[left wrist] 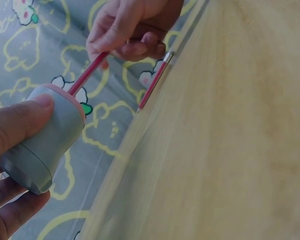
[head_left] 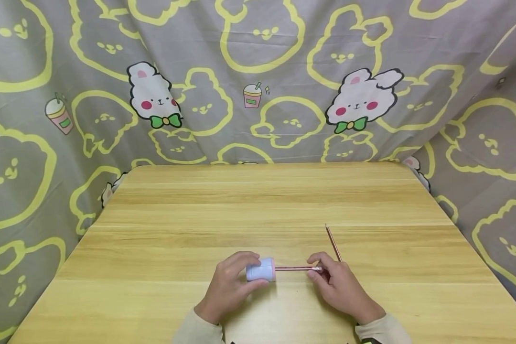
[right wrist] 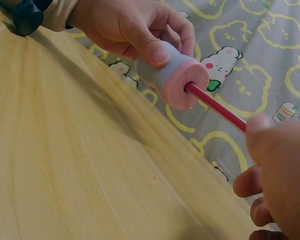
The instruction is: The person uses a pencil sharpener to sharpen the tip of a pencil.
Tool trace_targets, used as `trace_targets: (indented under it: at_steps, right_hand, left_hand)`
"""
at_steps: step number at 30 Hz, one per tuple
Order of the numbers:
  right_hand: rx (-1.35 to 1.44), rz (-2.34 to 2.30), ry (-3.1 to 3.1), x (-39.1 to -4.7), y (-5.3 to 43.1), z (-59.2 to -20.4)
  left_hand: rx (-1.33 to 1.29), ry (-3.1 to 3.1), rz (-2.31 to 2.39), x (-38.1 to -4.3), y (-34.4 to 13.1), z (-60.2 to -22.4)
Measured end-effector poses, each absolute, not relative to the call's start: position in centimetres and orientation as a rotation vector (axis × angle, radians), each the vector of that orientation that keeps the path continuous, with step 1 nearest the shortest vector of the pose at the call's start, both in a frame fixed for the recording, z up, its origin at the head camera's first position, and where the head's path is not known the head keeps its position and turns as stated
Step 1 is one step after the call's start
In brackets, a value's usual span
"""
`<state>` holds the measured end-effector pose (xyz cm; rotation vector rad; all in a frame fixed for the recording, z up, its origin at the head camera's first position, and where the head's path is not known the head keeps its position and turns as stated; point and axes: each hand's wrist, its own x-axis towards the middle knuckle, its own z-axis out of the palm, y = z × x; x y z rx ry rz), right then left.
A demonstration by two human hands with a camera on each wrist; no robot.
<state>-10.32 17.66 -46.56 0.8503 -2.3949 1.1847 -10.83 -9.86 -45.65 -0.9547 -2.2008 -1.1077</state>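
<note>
Note second pencil [head_left: 333, 243] on bench [head_left: 258, 205], just beyond right grip [head_left: 343, 289]. Pinching inserted red pencil [head_left: 291, 268] there; holding blue pencil sharpener [head_left: 261, 270] in left grip [head_left: 230, 286], facing right, both axes crosswise.

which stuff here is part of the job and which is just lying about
In the job:
light blue, waisted cylinder with a pink end, held by the left hand
slim red pencil, held by the right hand, its end in the cylinder's hole

Lying about:
second slim red pencil, on the wood-grain table, perhaps a spare
grey cartoon-print cloth, only backdrop
</note>
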Motion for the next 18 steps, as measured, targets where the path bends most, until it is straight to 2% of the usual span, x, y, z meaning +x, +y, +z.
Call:
trace_targets:
  at_steps: [18]
  right_hand:
    - [0.878, 1.142, -2.36, -10.29, 17.66, -46.27]
  left_hand:
    - [-0.98, -2.182, -1.128, -10.83, -9.79, -45.58]
